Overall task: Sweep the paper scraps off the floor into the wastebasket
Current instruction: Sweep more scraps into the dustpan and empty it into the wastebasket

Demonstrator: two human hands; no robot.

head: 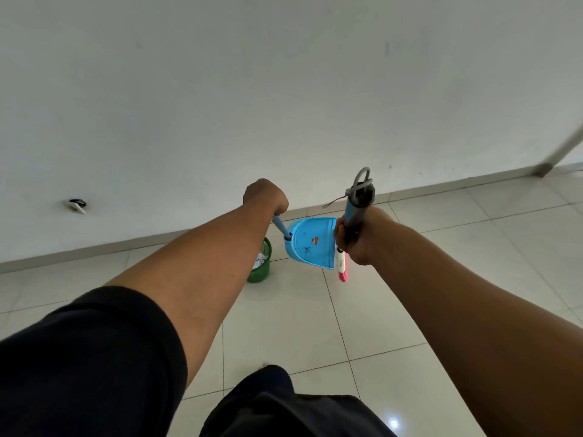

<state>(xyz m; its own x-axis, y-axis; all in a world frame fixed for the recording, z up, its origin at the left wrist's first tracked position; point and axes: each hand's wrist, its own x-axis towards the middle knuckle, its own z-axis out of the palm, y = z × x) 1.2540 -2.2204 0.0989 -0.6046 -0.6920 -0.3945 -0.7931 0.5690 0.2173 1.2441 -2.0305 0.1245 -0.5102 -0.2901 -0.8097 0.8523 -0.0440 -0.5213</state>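
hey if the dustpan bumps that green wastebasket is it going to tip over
Probably light: the green wastebasket looks like thin mesh holding only a few paper scraps. It stands tall and narrow on smooth tile floor, so a bump likely slides or tips it.

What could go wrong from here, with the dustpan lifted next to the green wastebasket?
1. The blue dustpan hangs tilted beside the green wastebasket, not over it; anything left in it may fall on the floor.
2. The left hand grips only the handle's top, so the pan may swing.
3. The broom in the right hand sits close and could knock the pan.
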